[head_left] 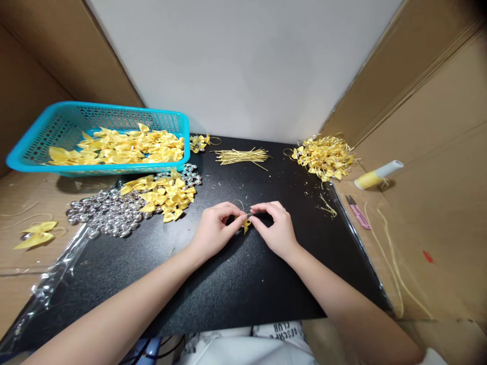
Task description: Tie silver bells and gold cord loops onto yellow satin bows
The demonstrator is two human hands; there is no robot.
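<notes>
Over the middle of the black table, my left hand [215,229] and my right hand [277,228] meet almost fingertip to fingertip. Each pinches a thin gold cord [242,207], part of which loops up above the fingers. A small yellow ribbon bow [246,226] hangs at the cord, just below the fingertips and partly covered by them. Whether a bead is on this piece I cannot make out. Nearest my left hand lies a pile of yellow bows [169,196], beside many silver beads [108,212]. A bundle of gold cords [242,156] lies beyond both hands.
A turquoise basket [125,168] of yellow bows stands at the back left. Bows with cord loops [325,156] are heaped at the back right. Pink-handled snips [358,213] and a yellow-and-white tube [378,175] lie on the right. Cardboard walls flank the table [228,289].
</notes>
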